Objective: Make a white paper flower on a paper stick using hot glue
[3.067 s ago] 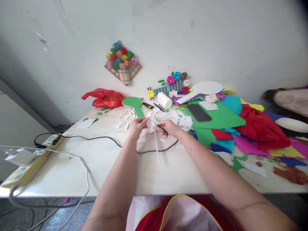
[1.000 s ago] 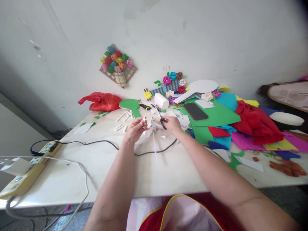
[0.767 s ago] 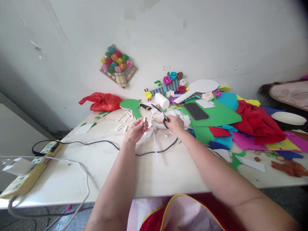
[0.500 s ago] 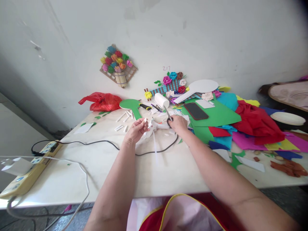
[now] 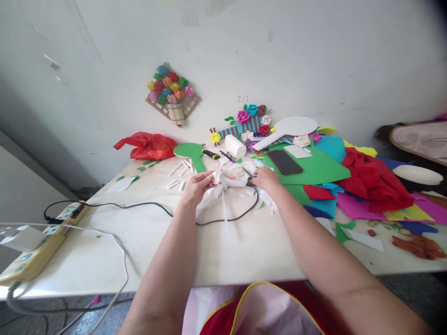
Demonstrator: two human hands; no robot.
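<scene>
My left hand [image 5: 196,187] is over the middle of the white table [image 5: 146,242], its fingers pinched on a small white paper piece [image 5: 212,175]. More crumpled white paper [image 5: 209,195] lies under it. My right hand [image 5: 266,179] rests low on the table to the right, fingers curled round the black handles of scissors [image 5: 249,179], whose blades point away toward the wall. A white glue gun [image 5: 232,183] lies between my two hands, with its black cord [image 5: 139,204] running left. White paper scraps are scattered around both hands.
A yellow power strip [image 5: 38,244] sits at the left edge. Behind my hands are a red plastic bag [image 5: 146,145], a green paddle cutout [image 5: 193,152], a white roll [image 5: 235,145] and a phone [image 5: 284,161] on green paper. Coloured paper sheets [image 5: 363,186] cover the right side.
My right hand has carried the scissors away from the paper, to the right, and lowered them onto the table. My left hand has stayed in place, pinching the paper piece.
</scene>
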